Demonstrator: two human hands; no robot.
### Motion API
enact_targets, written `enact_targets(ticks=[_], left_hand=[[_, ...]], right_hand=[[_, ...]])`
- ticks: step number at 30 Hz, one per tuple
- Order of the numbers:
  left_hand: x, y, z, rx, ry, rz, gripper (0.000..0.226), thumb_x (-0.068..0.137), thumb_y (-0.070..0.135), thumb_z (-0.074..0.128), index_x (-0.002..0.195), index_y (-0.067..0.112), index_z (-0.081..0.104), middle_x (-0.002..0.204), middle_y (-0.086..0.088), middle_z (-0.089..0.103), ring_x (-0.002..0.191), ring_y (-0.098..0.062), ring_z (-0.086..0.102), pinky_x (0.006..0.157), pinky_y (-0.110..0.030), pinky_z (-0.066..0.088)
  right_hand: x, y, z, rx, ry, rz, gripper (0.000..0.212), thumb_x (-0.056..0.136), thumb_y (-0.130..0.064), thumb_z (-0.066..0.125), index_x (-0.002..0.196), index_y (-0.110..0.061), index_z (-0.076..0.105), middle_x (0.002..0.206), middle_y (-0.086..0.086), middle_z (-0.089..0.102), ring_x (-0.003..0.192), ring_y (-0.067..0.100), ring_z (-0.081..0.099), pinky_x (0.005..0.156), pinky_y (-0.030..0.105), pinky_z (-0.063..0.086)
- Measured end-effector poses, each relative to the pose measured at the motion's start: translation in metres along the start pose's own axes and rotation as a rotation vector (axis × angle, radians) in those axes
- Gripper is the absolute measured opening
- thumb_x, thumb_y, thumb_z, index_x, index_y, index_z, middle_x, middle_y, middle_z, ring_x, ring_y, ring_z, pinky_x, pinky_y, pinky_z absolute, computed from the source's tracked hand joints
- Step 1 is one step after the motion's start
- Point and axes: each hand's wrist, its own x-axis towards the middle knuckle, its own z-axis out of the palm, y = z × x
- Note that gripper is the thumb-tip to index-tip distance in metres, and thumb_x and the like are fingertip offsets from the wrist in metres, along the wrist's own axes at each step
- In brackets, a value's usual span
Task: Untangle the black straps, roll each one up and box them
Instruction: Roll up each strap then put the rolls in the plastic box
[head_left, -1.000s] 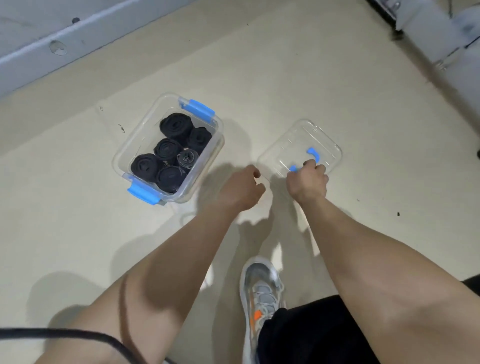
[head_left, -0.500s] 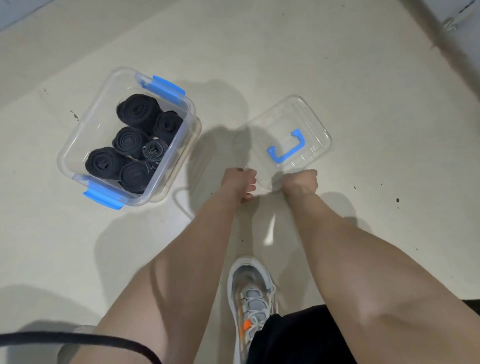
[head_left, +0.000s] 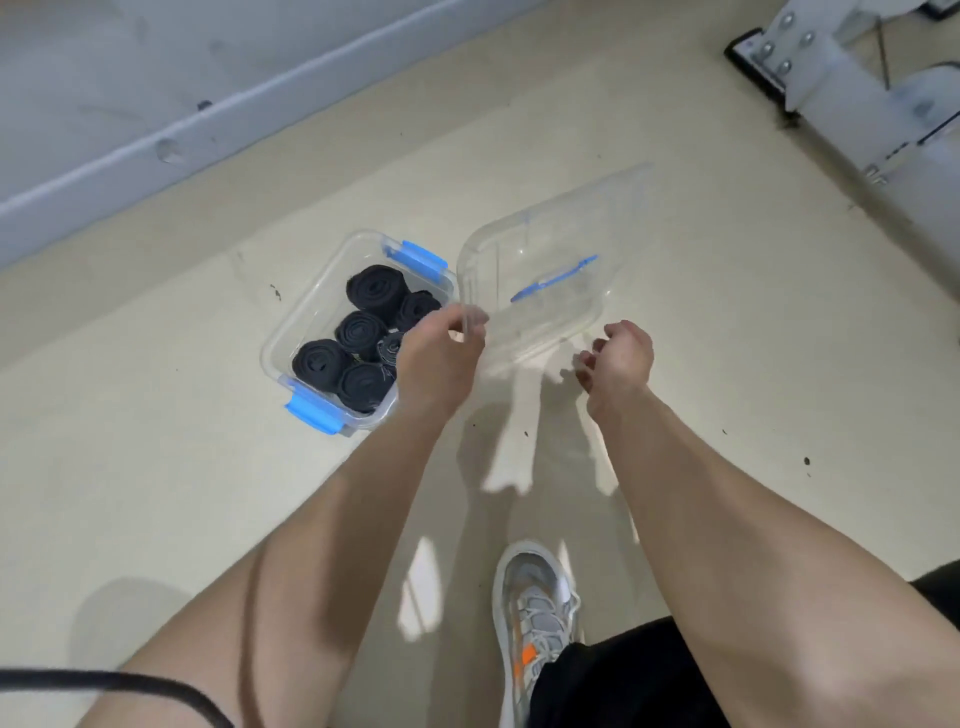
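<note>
A clear plastic box (head_left: 291, 332) with blue latches sits on the floor, holding several rolled black straps (head_left: 376, 288). The clear lid (head_left: 545, 244) with a blue handle hangs tilted in the air just right of the box. My left hand (head_left: 439, 353) pinches the lid's near left corner and covers the box's right side. My right hand (head_left: 618, 358) sits at the lid's near right edge, fingers curled; whether it touches the lid is unclear.
A grey wall base (head_left: 156, 150) runs along the far left. A white metal frame (head_left: 852, 93) stands at the far right. My shoe (head_left: 535, 613) is planted on the beige floor below the hands. A black cable (head_left: 104, 680) crosses the lower left.
The lid was lying flat on the floor with both hands at its near edge. Now it is lifted, tilted and closer to the box.
</note>
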Motion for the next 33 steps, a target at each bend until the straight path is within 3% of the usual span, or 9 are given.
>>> enact_targets(ticks=[4, 8, 11, 15, 17, 20, 27, 29, 33], left_hand=[[-0.013, 0.005, -0.068, 0.27, 0.13, 0.134, 0.024, 0.096, 0.035, 0.055, 0.085, 0.02, 0.07, 0.085, 0.003, 0.062, 0.077, -0.017, 0.055, 0.066, -0.035, 0.038], [-0.027, -0.007, -0.13, 0.352, 0.253, 0.168, 0.018, 0.099, 0.031, 0.059, 0.106, 0.027, 0.076, 0.106, 0.008, 0.058, 0.087, -0.019, 0.064, 0.079, -0.032, 0.042], [-0.04, -0.024, -0.165, 0.442, 0.279, 0.21, 0.021, 0.098, 0.022, 0.062, 0.114, 0.025, 0.074, 0.103, 0.006, 0.049, 0.083, -0.023, 0.062, 0.076, -0.032, 0.041], [-0.059, -0.043, -0.19, 0.644, 0.346, 0.278, 0.031, 0.094, 0.016, 0.067, 0.121, 0.03, 0.072, 0.087, 0.003, 0.048, 0.086, -0.026, 0.05, 0.064, -0.035, 0.041], [-0.063, -0.051, -0.196, 0.696, 0.336, 0.205, 0.032, 0.096, 0.019, 0.064, 0.124, 0.034, 0.07, 0.083, 0.004, 0.051, 0.088, -0.027, 0.054, 0.063, -0.035, 0.041], [-0.064, -0.066, -0.197, 0.582, 0.287, 0.074, 0.036, 0.097, 0.019, 0.059, 0.128, 0.036, 0.068, 0.089, 0.003, 0.057, 0.092, -0.024, 0.058, 0.069, -0.034, 0.042], [-0.049, -0.103, -0.176, 0.245, 0.233, -0.047, 0.051, 0.093, 0.006, 0.051, 0.134, 0.033, 0.066, 0.098, -0.001, 0.066, 0.094, -0.019, 0.061, 0.085, -0.035, 0.049], [-0.045, -0.109, -0.166, 0.135, 0.231, -0.108, 0.05, 0.092, 0.006, 0.049, 0.131, 0.031, 0.068, 0.089, 0.003, 0.067, 0.084, -0.013, 0.059, 0.08, -0.028, 0.049], [-0.034, -0.121, -0.143, -0.055, 0.238, -0.276, 0.032, 0.096, 0.024, 0.06, 0.124, 0.036, 0.066, 0.081, 0.011, 0.062, 0.07, 0.002, 0.057, 0.058, -0.008, 0.041]], right_hand=[[-0.04, -0.044, 0.007, 0.135, -0.128, 0.012, 0.026, 0.102, -0.047, 0.041, 0.11, -0.03, 0.058, 0.104, 0.001, 0.062, 0.086, 0.019, 0.062, 0.065, 0.031, 0.046], [-0.065, -0.071, 0.022, 0.103, -0.357, -0.069, 0.054, 0.101, -0.067, 0.027, 0.141, -0.041, 0.051, 0.12, 0.003, 0.065, 0.106, 0.025, 0.068, 0.084, 0.035, 0.054], [-0.083, -0.073, 0.04, -0.055, -0.49, -0.068, 0.062, 0.099, -0.07, 0.027, 0.127, -0.03, 0.066, 0.119, 0.002, 0.062, 0.103, 0.026, 0.068, 0.091, 0.038, 0.056], [-0.098, -0.057, 0.068, -0.228, -0.516, -0.16, 0.02, 0.096, -0.025, 0.061, 0.093, -0.006, 0.066, 0.092, 0.007, 0.059, 0.074, 0.027, 0.058, 0.068, 0.028, 0.053], [-0.095, -0.047, 0.081, -0.284, -0.516, -0.213, 0.004, 0.086, -0.005, 0.064, 0.089, -0.003, 0.062, 0.086, 0.013, 0.053, 0.074, 0.028, 0.05, 0.068, 0.028, 0.05], [-0.087, -0.034, 0.094, -0.323, -0.529, -0.234, 0.008, 0.082, 0.002, 0.06, 0.087, -0.002, 0.064, 0.085, 0.015, 0.054, 0.077, 0.028, 0.047, 0.07, 0.032, 0.047], [-0.053, -0.011, 0.129, -0.621, -0.448, -0.361, 0.038, 0.084, -0.008, 0.058, 0.12, -0.021, 0.058, 0.107, 0.006, 0.067, 0.098, 0.024, 0.066, 0.089, 0.034, 0.054], [-0.044, -0.006, 0.143, -0.729, -0.447, -0.459, 0.038, 0.09, -0.009, 0.056, 0.126, -0.022, 0.059, 0.115, 0.001, 0.065, 0.102, 0.02, 0.062, 0.087, 0.029, 0.049], [-0.025, 0.0, 0.168, -0.951, -0.448, -0.611, 0.048, 0.091, -0.006, 0.052, 0.137, -0.018, 0.058, 0.134, 0.001, 0.061, 0.123, 0.021, 0.058, 0.11, 0.031, 0.043]])
